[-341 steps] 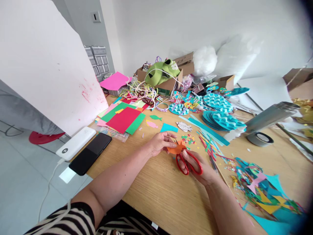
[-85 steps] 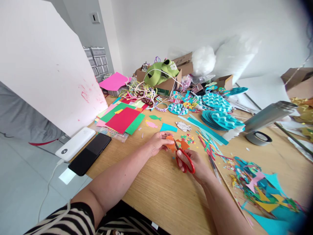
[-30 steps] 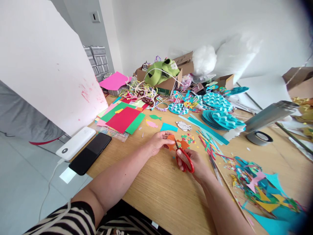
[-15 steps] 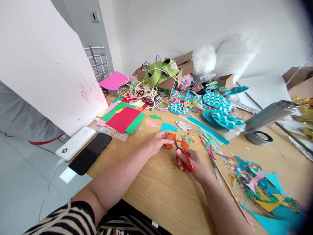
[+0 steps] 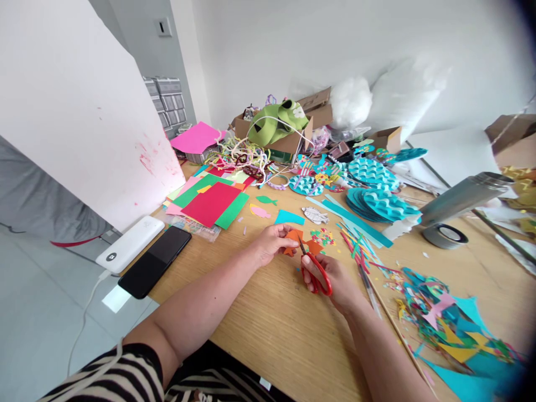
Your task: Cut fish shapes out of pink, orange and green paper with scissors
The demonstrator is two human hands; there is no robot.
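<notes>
Between thumb and fingers, my left hand [image 5: 271, 245] pinches a piece of orange paper [image 5: 295, 237] above the wooden table. My right hand [image 5: 330, 279] grips red-handled scissors [image 5: 321, 277], fingers in the loops. Their blades meet the orange paper's right side, where part of it hangs off to the right. Just beyond my hands lie a blue paper piece [image 5: 290, 216], a black-and-white fish cutout [image 5: 315, 215], a green paper fish [image 5: 267, 200] and a pink paper fish [image 5: 260, 211]. Tiny colored paper bits [image 5: 323, 237] are scattered behind the scissors.
Colored paper sheets [image 5: 213, 206] are stacked at left, near a black phone [image 5: 154, 262] and a white power bank [image 5: 130, 242]. Wavy blue discs [image 5: 379, 204], a steel bottle [image 5: 464, 196] and its lid [image 5: 444, 235] stand right. Paper scraps [image 5: 452, 318] cover the near right.
Almost nothing differs. Both hands, the scissors and the orange paper keep practically the same place; the whole view has shifted very slightly.
</notes>
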